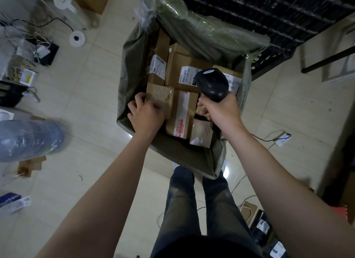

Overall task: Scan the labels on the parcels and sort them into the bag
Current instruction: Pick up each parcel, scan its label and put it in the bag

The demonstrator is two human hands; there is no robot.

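A green bag [124,65] is stood open on the floor [92,88], and cardboard parcels are packed inside it. A brown parcel [159,92] at the bag's left side is gripped by the left hand [146,113]. The fingers are curled over the parcel's left edge, the thumb is hidden, and the hand is blurred. A black scanner [212,84] is held in the right hand [219,111], whose fingers are wrapped round the handle, so the handle itself is covered. The scanner's head is held above the parcels, and part of the label [186,74] on a large parcel [177,65] is hidden by it. A taped parcel [182,113] is seen between the two hands. The print on the labels is too small to be read. The bag's far side is folded over, and what lies beneath cannot be seen.
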